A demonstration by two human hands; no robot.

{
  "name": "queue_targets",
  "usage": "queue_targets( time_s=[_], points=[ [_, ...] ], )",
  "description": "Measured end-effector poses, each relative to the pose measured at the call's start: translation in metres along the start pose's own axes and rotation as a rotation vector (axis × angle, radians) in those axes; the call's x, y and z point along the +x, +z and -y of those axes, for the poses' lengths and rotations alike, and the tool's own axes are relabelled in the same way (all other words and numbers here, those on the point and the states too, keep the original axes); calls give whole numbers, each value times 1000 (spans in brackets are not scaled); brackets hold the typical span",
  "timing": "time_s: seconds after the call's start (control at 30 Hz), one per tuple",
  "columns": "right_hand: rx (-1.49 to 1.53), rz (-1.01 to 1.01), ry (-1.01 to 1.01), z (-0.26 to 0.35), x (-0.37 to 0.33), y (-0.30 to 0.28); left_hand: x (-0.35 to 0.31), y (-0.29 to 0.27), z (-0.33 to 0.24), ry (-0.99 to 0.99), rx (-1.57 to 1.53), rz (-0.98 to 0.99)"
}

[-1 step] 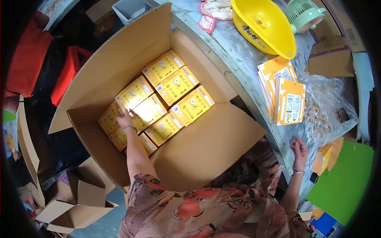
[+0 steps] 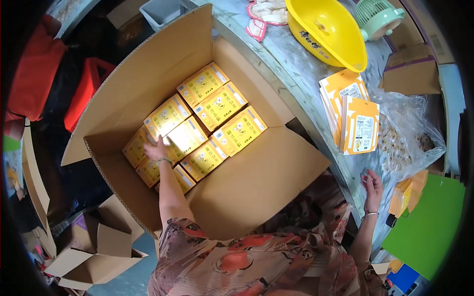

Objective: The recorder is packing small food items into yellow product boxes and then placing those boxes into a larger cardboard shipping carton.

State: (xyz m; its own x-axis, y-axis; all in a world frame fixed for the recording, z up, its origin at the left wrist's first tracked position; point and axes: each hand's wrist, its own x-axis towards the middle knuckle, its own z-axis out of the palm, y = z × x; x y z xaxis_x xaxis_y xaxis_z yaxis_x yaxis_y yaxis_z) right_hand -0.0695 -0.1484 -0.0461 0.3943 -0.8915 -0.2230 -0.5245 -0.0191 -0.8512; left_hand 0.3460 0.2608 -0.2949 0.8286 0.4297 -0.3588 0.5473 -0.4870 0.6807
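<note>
A large open cardboard carton (image 2: 237, 192) holds several small yellow boxes (image 2: 219, 106) packed in rows, each with a flower picture on top. My left hand (image 2: 158, 150) reaches into the carton and rests on the boxes at its left part, fingers apart and touching their tops. Over the marbled worktop (image 2: 291, 98) at the right hovers my right hand (image 2: 374, 186), its fingers loosely bent and apart, with nothing visible in them. It is nearest to a clear plastic bag (image 2: 407, 135) of small pieces and a stack of flat orange-and-white cartons (image 2: 359, 126).
A yellow basin (image 2: 328, 32), a green fan (image 2: 379, 18) and a white cloth with pink edging (image 2: 266, 15) lie along the far worktop. A green board (image 2: 427, 222) is at the right. Open cardboard boxes (image 2: 96, 259) stand lower left; a person in red (image 2: 37, 69) is at far left.
My left hand has shifted very slightly to the right over the yellow boxes. My right hand has barely moved.
</note>
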Motion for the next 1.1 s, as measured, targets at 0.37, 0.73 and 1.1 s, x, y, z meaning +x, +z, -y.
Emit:
queue_targets(
  time_s=[0.37,0.73,1.1],
  points=[
    [8,10,-58,3,5,-4,-64,10,-6,543,867,339],
    [-445,28,-548,66,119,18,-297,46,-204,1651,-14,555],
    [-747,190,-440,82,151,15,-399,107,-190,1767,383,596]
  ],
)
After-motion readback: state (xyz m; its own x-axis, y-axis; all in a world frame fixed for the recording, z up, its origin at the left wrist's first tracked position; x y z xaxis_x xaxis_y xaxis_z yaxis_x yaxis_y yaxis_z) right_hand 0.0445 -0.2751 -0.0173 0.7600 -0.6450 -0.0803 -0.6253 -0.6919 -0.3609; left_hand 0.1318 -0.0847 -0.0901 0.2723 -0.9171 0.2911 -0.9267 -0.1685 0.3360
